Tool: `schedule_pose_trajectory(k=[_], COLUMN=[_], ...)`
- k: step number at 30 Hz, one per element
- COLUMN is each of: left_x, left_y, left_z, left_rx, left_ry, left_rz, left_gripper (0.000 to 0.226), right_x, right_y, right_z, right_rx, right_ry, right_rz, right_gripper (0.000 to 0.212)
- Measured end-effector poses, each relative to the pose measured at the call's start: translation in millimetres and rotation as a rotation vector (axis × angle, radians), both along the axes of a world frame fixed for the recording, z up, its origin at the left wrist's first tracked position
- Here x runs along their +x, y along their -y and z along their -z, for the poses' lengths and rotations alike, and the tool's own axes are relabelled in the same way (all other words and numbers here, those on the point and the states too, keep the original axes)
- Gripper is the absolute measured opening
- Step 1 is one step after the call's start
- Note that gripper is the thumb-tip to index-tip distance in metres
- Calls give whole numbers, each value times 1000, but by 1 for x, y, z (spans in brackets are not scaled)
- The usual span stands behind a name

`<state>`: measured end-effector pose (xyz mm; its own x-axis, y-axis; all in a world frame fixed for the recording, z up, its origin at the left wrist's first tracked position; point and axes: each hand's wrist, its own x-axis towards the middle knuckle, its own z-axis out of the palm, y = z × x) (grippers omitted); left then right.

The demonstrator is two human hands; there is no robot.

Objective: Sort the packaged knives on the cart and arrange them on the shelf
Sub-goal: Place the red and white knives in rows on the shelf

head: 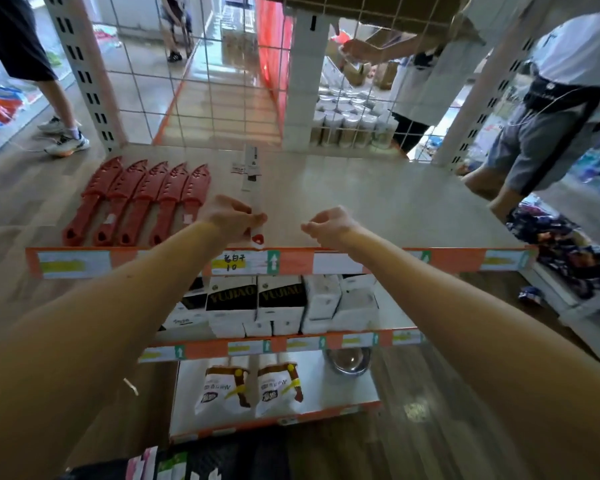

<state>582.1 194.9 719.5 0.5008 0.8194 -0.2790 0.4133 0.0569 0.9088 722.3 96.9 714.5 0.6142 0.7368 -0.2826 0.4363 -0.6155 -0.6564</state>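
- Flagging risks first: left hand (234, 216) pinched a slim white-and-clear packaged knife (257, 235) near its red-marked end, right at the front lip of the top shelf (378, 188). A thin pinch on a slick pack could have slipped and dropped it over the edge onto the lower tiers.
- Couldn't tell whether that pack and the white pack with a dark band (250, 164) lying further back on the shelf were one long item or two. If two, pushing the held one forward could have shoved the back one crooked.
- Right hand (329, 225) hovered near the left, fingers loosely curled, nothing visible in it, so nothing supported the pack from below.
- Red sheathed knives (142, 199) lay in a tight side-by-side row on the left of the same shelf. The left wrist sat just beside the rightmost one, so a sideways sweep could have knocked the row out of line.
- Wire mesh back (201, 81) had wide openings, so a slim pack pushed too far back might have poked through.
- Cart wasn't identifiable in view.
- Counts:
  - 5 red sheathed knives
  - 1 or 2 white packs
  - 2 "YUJIAO" boxes (232, 299) on the tier below, plus white boxes (326, 299) I couldn't count
  - 2 bagged cup stacks (219, 389) and 1 steel bowl (349, 362) on the bottom tier
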Motion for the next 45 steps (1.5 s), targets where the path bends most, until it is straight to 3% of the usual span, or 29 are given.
schedule_pose_trajectory(k=[3, 13, 17, 22, 33, 42, 45], left_x=[5, 1, 0, -1, -7, -32, -54], left_y=[2, -14, -21, -19, -11, -4, -2], left_z=[6, 14, 18, 16, 15, 6, 7], left_rx=[-30, -44, -19, 137, 459, 765, 830], left_ry=[-31, -131, -166, -253, -364, -383, -315], left_rz=[7, -150, -151, -164, 44, 184, 224], left_gripper=[12, 41, 37, 35, 32, 45, 51], right_x=[2, 1, 1, 1, -7, -34, -52], right_y=[1, -3, -2, -3, -6, -6, -2], right_z=[6, 10, 8, 10, 3, -2, -4], right_rx=[23, 23, 22, 19, 10, -37, 8], right_ry=[11, 3, 8, 14, 30, 433, 472], right_rz=[-22, -56, -56, -53, -60, -148, -173], right_gripper=[34, 30, 30, 29, 29, 33, 40])
